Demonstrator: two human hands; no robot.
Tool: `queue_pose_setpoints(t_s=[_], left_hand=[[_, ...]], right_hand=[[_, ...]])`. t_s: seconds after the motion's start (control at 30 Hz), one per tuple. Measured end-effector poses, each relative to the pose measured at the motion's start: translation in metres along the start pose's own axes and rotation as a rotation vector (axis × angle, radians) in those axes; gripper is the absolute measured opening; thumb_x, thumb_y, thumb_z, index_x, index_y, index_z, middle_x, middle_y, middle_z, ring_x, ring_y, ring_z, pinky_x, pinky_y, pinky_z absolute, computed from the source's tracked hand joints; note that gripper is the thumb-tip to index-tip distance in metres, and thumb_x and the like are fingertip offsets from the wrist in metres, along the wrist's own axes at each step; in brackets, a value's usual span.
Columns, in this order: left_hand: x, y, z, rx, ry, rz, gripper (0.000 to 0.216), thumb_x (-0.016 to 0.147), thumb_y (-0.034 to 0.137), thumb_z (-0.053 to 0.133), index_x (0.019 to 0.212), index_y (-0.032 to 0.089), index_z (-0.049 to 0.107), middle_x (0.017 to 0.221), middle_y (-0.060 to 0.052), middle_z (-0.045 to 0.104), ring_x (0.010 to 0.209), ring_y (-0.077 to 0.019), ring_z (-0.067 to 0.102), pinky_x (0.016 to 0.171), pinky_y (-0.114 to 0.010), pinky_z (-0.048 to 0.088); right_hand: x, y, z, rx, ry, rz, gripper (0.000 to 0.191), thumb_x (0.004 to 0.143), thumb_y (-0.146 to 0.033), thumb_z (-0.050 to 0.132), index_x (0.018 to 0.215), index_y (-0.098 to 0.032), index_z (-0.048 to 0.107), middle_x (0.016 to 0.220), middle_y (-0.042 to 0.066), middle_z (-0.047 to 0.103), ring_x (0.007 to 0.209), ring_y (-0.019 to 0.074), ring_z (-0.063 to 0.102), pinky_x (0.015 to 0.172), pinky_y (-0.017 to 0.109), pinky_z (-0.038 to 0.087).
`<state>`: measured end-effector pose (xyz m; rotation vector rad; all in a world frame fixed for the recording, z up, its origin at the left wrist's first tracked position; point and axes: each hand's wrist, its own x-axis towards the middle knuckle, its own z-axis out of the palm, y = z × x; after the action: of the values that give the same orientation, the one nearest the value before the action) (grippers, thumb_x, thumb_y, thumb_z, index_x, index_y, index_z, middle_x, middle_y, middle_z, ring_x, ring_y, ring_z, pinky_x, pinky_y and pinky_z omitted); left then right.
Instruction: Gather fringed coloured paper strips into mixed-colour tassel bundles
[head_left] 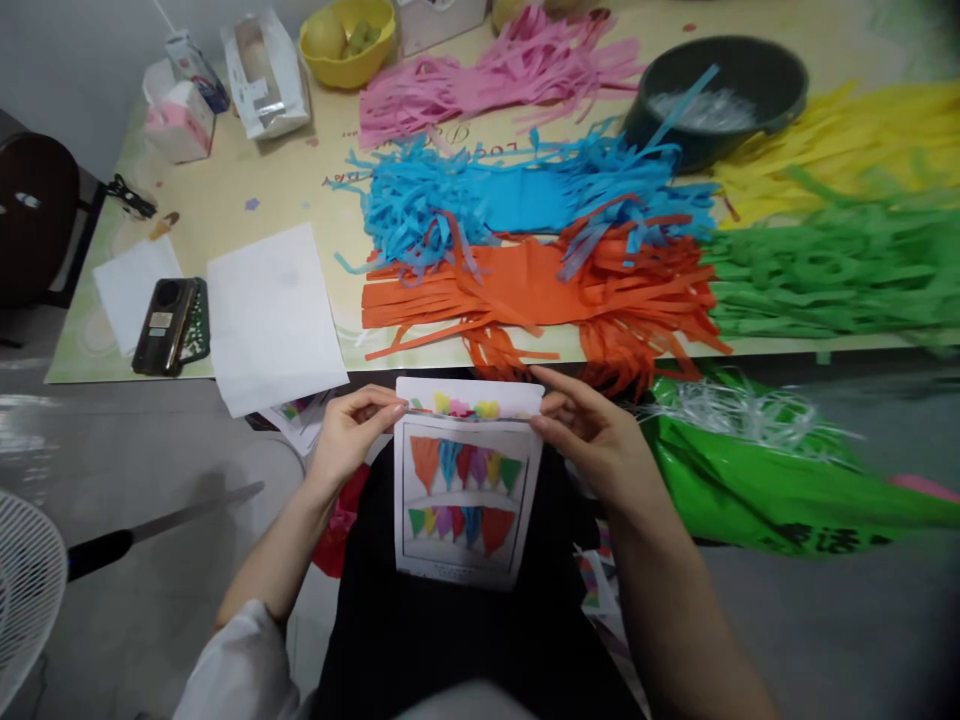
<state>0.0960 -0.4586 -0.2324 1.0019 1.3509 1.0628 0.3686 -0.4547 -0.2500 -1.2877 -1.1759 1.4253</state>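
Above my lap I hold a printed card [461, 560] showing rows of colourful tassel bunting; its upper part is folded over and shows bright patches of colour. My left hand [352, 432] pinches the card's upper left corner between thumb and fingers. At the upper right corner, my right hand [592, 430] grips the edge with the thumb in front, the index finger stretched out. Just beyond the card, at the table edge, lies fringed orange tissue paper [525, 280]. Behind it is a blue fringed bundle [529, 195].
The table [247, 180] carries pink [487, 75], yellow and green fringed paper [840, 270], a dark tub [724, 55], a yellow fruit bowl [349, 45], white sheets [274, 310] and a phone [161, 325]. A green bag [750, 480] hangs right; a fan [26, 600] stands left.
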Motion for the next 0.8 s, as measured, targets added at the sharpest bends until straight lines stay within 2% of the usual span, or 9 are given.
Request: queue_pose_setpoints(t_s=[0.1,0.17,0.27,0.37,0.47,0.57,0.67,0.73,0.8], left_hand=[[0.001,0.004,0.0,-0.06,-0.035,-0.048,0.035,0.068,0.027,0.083,0.099,0.016,0.071,0.072,0.001,0.064,0.062,-0.008,0.058,0.058,-0.019,0.047],[0.002,0.005,-0.002,-0.076,-0.066,-0.073,0.05,0.067,0.026,0.083,0.114,0.018,0.067,0.073,0.003,0.062,0.061,-0.007,0.056,0.058,-0.018,0.046],[0.003,0.006,-0.005,-0.015,-0.128,-0.103,0.039,0.07,0.029,0.081,0.105,0.014,0.072,0.075,0.001,0.062,0.063,-0.0082,0.055,0.061,-0.02,0.046],[0.003,0.006,-0.008,0.098,-0.158,-0.044,0.024,0.076,0.03,0.077,0.095,0.016,0.078,0.078,-0.001,0.062,0.067,-0.0092,0.055,0.063,-0.021,0.045],[0.003,0.007,-0.01,0.19,-0.193,0.07,0.019,0.08,0.026,0.074,0.097,0.022,0.079,0.081,-0.002,0.063,0.075,-0.0105,0.057,0.069,-0.022,0.046],[0.004,0.01,-0.014,0.216,-0.299,0.133,0.017,0.083,0.024,0.07,0.097,0.024,0.079,0.1,-0.007,0.069,0.094,-0.0153,0.063,0.081,-0.025,0.049],[0.005,0.015,-0.017,0.26,-0.436,0.128,0.018,0.084,0.025,0.07,0.099,0.022,0.079,0.118,-0.01,0.069,0.106,-0.02,0.064,0.085,-0.027,0.05],[0.005,0.02,-0.016,0.271,-0.46,0.119,0.017,0.083,0.028,0.072,0.096,0.02,0.079,0.114,-0.011,0.072,0.101,-0.0204,0.067,0.081,-0.027,0.052],[0.006,0.024,-0.013,0.284,-0.422,0.119,0.016,0.082,0.03,0.073,0.09,0.018,0.078,0.103,-0.01,0.074,0.091,-0.0186,0.068,0.075,-0.025,0.052]], right_hand=[[0.001,-0.003,-0.002,-0.044,-0.045,-0.004,0.027,0.075,-0.037,0.077,0.098,-0.024,0.072,0.079,0.001,0.066,0.069,0.0132,0.061,0.062,0.024,0.052],[0.001,-0.006,-0.002,-0.096,-0.04,-0.024,0.023,0.074,-0.04,0.077,0.09,-0.023,0.072,0.078,0.001,0.066,0.067,0.0137,0.06,0.059,0.024,0.052],[0.0,-0.009,-0.002,-0.187,-0.048,-0.064,0.023,0.076,-0.042,0.075,0.089,-0.023,0.073,0.078,0.003,0.065,0.066,0.0141,0.059,0.054,0.024,0.051],[-0.001,-0.01,-0.003,-0.264,-0.081,-0.128,0.018,0.083,-0.039,0.07,0.092,-0.024,0.074,0.086,0.005,0.068,0.073,0.0158,0.063,0.056,0.024,0.052],[-0.001,-0.009,-0.007,-0.319,-0.184,-0.24,0.018,0.09,-0.031,0.061,0.101,-0.028,0.075,0.104,0.006,0.071,0.094,0.019,0.068,0.077,0.029,0.057],[0.0,-0.011,-0.012,-0.351,-0.297,-0.314,0.023,0.093,-0.026,0.054,0.105,-0.029,0.075,0.11,0.005,0.072,0.104,0.0194,0.068,0.09,0.033,0.055],[0.0,-0.015,-0.015,-0.384,-0.354,-0.301,0.021,0.092,-0.03,0.056,0.103,-0.028,0.075,0.105,0.005,0.074,0.098,0.0197,0.07,0.084,0.031,0.056],[0.001,-0.019,-0.014,-0.405,-0.357,-0.287,0.019,0.092,-0.034,0.059,0.098,-0.027,0.075,0.102,0.005,0.075,0.095,0.02,0.071,0.08,0.03,0.057],[0.002,-0.023,-0.012,-0.447,-0.346,-0.265,0.019,0.092,-0.037,0.059,0.095,-0.027,0.075,0.098,0.005,0.075,0.09,0.0195,0.071,0.075,0.029,0.057]])
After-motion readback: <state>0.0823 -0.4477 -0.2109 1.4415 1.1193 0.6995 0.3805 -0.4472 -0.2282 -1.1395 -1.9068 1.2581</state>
